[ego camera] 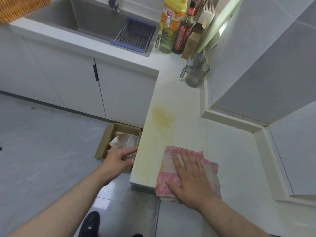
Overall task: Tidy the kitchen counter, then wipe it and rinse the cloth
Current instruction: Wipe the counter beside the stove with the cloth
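While the wipe is under way, as I judge it, the risks come first. The folded pink-and-white terry cloth (166, 181) lies at the near edge of the white stone counter (230, 159), with its near end overhanging that edge. A pull towards the body could drag it off onto the floor. The yellow stain (163, 117) runs along the counter's left edge, beyond the cloth. A light pass may only smear it wider, and a stroke leftward could push residue over the edge and past the open cardboard box (104, 144) of waste on the floor below. A long stroke towards the far end would near the ribbed grey glass jug (196, 76) standing by the wall; a knock there could tip it. Grip: the right hand (191, 178) lies flat on the cloth, fingers straight and spread, pressing rather than clasping. The left hand (118, 159) hangs off the counter's left edge above the box, forefinger extended at the edge, the other fingers loosely curled, holding nothing that I can see. Contact with the edge: cannot tell. The steel sink (85, 19) for rinsing lies well apart, at the far left.
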Tool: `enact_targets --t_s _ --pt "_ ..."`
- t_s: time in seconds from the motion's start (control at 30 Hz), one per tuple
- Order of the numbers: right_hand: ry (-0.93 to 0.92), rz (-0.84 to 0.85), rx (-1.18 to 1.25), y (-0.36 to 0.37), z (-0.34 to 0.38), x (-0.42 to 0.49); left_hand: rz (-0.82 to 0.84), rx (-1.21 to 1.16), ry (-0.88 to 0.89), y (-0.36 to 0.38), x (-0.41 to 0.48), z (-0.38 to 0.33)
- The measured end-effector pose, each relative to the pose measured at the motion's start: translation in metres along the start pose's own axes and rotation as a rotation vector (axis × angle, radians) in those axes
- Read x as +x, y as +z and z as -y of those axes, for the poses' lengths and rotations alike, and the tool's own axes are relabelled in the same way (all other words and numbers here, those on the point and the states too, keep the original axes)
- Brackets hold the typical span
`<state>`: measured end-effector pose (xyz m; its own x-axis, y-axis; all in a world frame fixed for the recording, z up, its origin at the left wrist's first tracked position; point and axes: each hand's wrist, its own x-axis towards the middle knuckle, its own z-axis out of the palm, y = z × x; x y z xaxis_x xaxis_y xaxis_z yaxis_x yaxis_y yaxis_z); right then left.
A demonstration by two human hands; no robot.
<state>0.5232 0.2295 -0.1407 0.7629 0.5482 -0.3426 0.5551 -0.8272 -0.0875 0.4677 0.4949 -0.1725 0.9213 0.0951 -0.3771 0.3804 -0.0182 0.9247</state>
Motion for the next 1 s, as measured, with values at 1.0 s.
enact_targets --t_s 1.0 --pt "0.218 -0.004 -0.02 0.01 0.055 0.002 0.213 -0.007 -0.213 -0.034 0.035 0.002"
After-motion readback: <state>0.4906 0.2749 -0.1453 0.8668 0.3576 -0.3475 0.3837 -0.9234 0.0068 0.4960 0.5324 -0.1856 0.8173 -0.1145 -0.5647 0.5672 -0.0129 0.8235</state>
